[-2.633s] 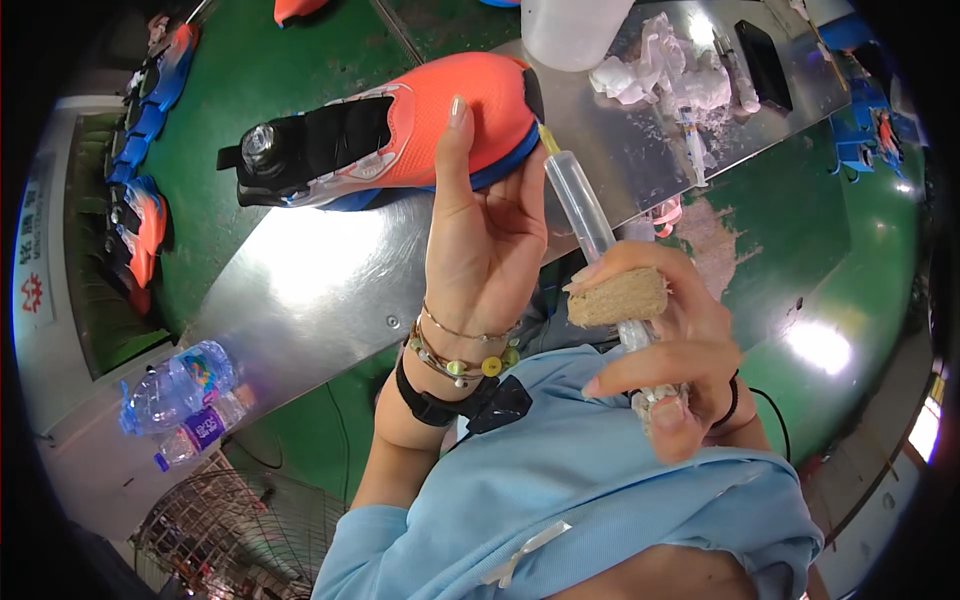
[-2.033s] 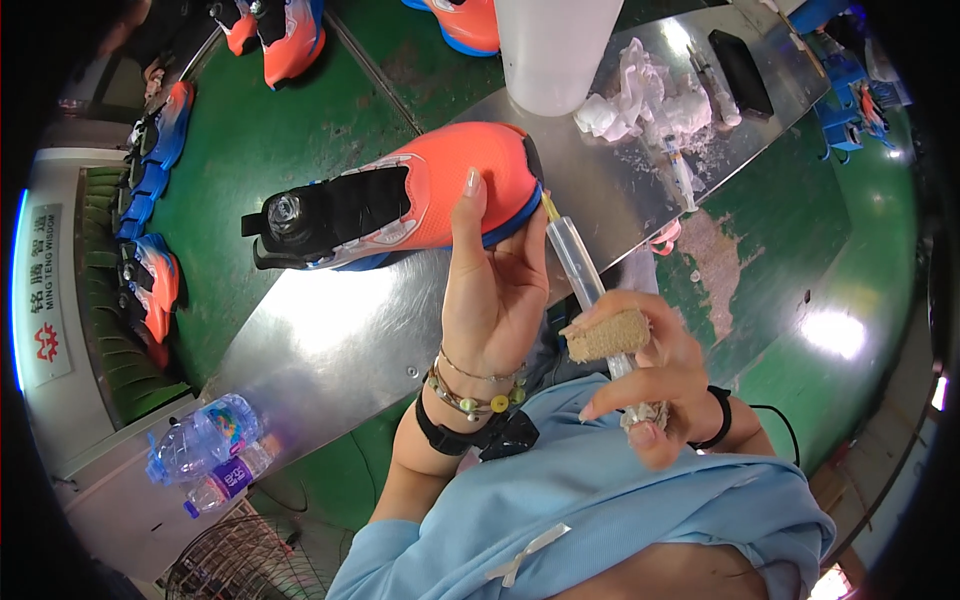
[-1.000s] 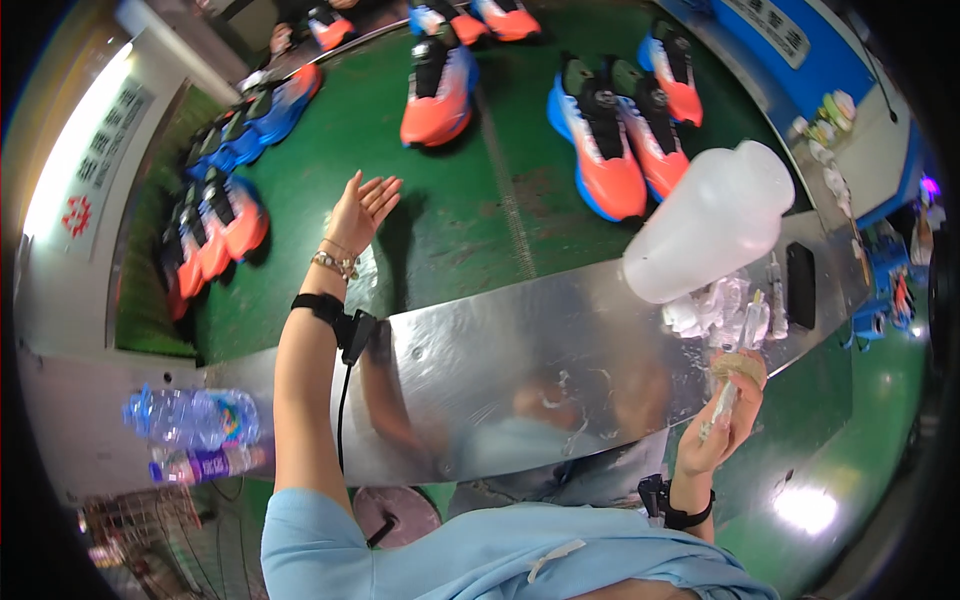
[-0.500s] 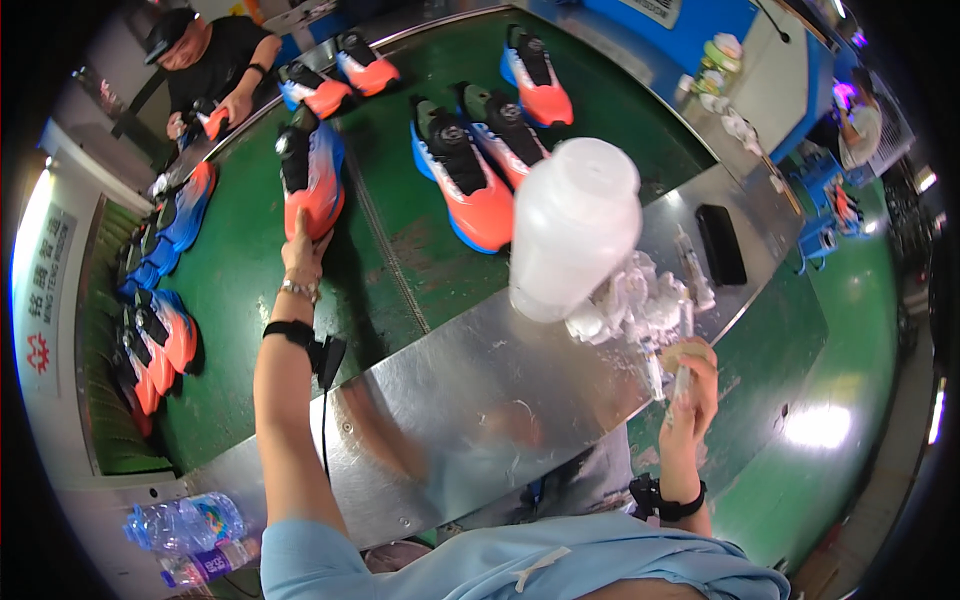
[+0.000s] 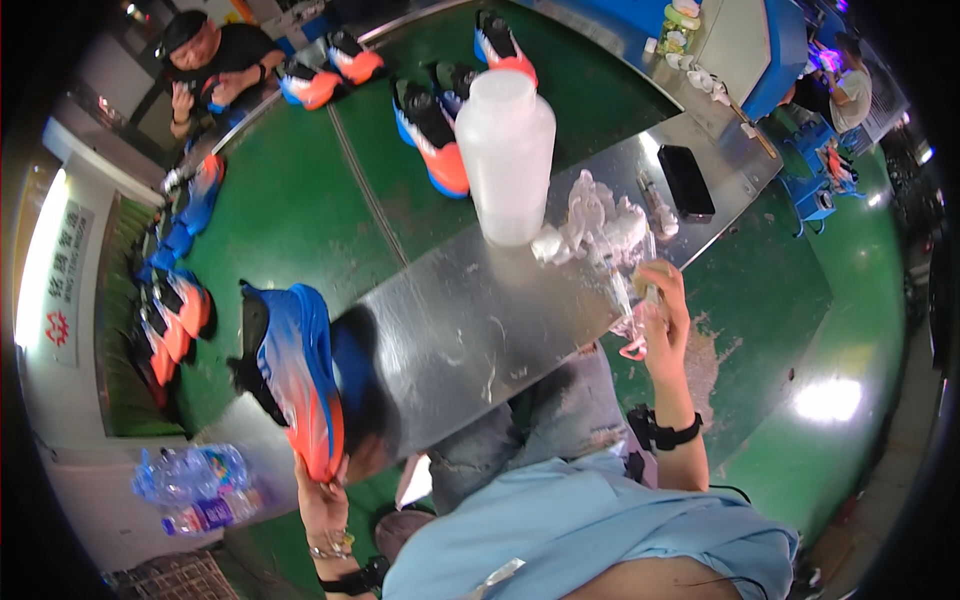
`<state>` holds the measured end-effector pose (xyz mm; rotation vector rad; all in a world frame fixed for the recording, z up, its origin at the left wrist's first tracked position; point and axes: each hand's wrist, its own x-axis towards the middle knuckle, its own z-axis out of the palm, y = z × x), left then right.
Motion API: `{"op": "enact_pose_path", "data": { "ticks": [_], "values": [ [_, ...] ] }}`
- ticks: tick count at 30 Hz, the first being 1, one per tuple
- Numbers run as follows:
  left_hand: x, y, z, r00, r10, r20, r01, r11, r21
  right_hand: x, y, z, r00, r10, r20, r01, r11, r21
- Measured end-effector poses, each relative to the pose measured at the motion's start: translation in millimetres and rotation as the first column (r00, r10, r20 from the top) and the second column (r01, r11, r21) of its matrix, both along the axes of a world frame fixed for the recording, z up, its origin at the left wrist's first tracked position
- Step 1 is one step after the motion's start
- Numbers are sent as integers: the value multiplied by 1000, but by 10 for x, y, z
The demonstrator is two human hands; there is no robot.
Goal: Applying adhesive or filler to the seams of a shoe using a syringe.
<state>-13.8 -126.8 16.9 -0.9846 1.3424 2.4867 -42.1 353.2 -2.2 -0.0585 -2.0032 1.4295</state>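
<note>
My left hand [image 5: 322,507] grips the toe of a sneaker [image 5: 303,365]. The shoe fades from blue through white to orange and has a black collar. It is tilted on its side above the near edge of the metal strip [image 5: 440,340], its heel pointing away from me. My right hand [image 5: 668,310] is closed round a slim clear tube [image 5: 652,295] that looks like a syringe; the fingers partly hide it. Beside that hand lie crumpled white wipes [image 5: 600,220] and another clear syringe-like tube [image 5: 658,208].
A big white plastic bottle [image 5: 508,160] stands by the wipes, with a black phone [image 5: 686,183] to the right. More sneakers [image 5: 432,135] sit on the green belt [image 5: 270,200] and at its left side. Plastic bottles [image 5: 190,475] lie lower left. A co-worker [image 5: 215,70] handles a shoe far left.
My left hand has lifted the sneaker off the green belt and drawn it toward me, turning it on its side. My right hand stays near the wipes, still closed on the tube. The view has shifted.
</note>
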Motion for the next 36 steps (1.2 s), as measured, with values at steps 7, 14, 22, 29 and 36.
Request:
{"op": "enact_pose_path", "data": {
  "ticks": [7, 14, 22, 29, 36],
  "values": [
    [1039, -602, -92, 995, -73, -70, 14, 785, -620, -48, -176, -55, 1000, -19, 2, 19, 1000, 0],
    [-46, -925, 185, 823, -297, -484, -309, 482, -820, 88, -315, 150, 1000, 13, 27, -13, 1000, -18],
    [-1157, 135, 778, 354, -619, -701, -356, 604, -713, -19, -873, 883, 846, 471, -251, -533, 767, -358],
    [-1407, 734, 1145, 32, -824, -565, -382, 513, -769, -188, -1536, 1218, 408, 733, -544, -899, 218, -380],
    [-1428, 864, 1192, -10, -861, -509, -369, 476, -798, -197, -1556, 1268, 338, 700, -629, -916, 92, -390]
  ]
}}
